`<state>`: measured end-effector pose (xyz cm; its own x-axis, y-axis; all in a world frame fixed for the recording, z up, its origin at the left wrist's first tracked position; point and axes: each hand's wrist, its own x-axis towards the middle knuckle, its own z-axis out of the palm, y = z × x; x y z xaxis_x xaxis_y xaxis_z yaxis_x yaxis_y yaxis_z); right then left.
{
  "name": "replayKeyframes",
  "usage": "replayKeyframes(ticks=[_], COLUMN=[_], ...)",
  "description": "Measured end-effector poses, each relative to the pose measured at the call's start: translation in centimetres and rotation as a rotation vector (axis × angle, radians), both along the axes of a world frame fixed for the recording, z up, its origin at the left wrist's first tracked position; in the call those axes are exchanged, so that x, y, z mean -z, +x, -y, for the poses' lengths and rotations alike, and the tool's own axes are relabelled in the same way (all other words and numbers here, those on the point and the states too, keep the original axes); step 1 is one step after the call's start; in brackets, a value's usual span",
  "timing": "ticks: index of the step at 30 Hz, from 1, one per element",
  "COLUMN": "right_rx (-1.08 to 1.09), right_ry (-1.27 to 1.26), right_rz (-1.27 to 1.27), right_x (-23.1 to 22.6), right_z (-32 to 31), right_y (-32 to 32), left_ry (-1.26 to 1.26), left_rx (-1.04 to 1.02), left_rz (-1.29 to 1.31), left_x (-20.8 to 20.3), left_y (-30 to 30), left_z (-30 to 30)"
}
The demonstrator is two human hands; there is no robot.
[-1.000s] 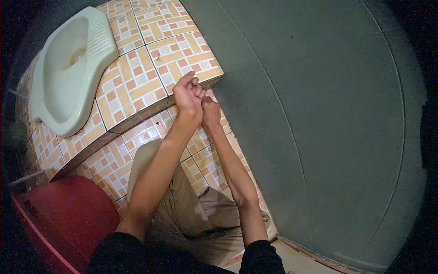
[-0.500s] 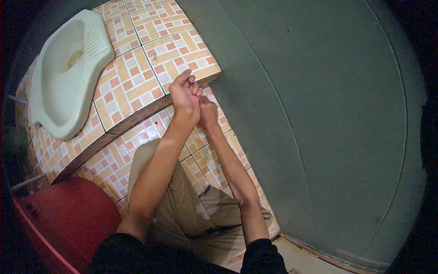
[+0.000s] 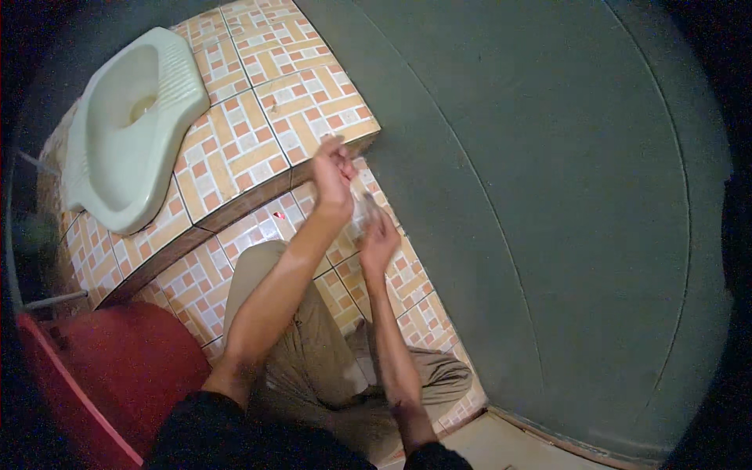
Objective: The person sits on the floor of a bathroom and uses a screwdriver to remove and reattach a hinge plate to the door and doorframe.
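Note:
My left hand [image 3: 334, 178] is raised above the tiled floor, near the edge of a raised tiled step [image 3: 282, 141]. Its palm faces partly up, its fingers loosely bent and apart, and nothing shows in them. Lower and to the right is my right hand [image 3: 379, 239], apart from the left. Motion smears its fingers, which point up toward the left hand. A pale blur shows by their tips; I cannot make out whether it is a thing or only moving fingers. Below my forearms are my bent knees in brown trousers [image 3: 305, 352].
A pale green squat toilet [image 3: 129, 184] is set in the step at the upper left. A large red tub [image 3: 133, 376] stands at the lower left, below a thin pipe [image 3: 63, 300]. A dark green wall [image 3: 564, 219] runs along the right. A small red-and-white scrap [image 3: 279, 215] lies on the floor.
My hands were together at the step's edge and are now apart. The right hand has dropped down and slightly right; the left has shifted a little right and down. The view has tilted slightly.

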<state>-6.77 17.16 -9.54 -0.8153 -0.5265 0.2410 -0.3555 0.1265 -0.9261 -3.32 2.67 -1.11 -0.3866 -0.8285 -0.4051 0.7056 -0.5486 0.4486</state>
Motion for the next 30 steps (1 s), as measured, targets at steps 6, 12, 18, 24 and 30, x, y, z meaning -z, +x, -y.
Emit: replayKeyframes(ticks=[6, 12, 18, 24, 30], right_rx=[0.062, 0.04, 0.064, 0.143, 0.181], right_ry=[0.023, -0.104, -0.464, -0.604, -0.589], right_rz=[0.619, 0.74, 1.244, 1.356, 1.322], right_x=[-3.3, 0.2, 2.4, 4.0, 2.1], right_z=[-13.2, -20.1, -20.2, -21.2, -20.6], right_y=[3.6, 4.0, 1.2, 0.8, 0.9], left_ry=[-0.092, -1.062, -1.106, -1.375, -1.125], left_rx=[0.476, 0.598, 1.146, 1.408, 1.405], left_rz=[0.263, 0.778, 0.997, 0.898, 0.58], left_x=[2.9, 4.6, 3.9, 7.7, 7.3], left_y=[-1.7, -1.9, -1.3, -1.5, -2.1], left_z=[-4.0, -8.8, -14.1, -16.2, -16.5])
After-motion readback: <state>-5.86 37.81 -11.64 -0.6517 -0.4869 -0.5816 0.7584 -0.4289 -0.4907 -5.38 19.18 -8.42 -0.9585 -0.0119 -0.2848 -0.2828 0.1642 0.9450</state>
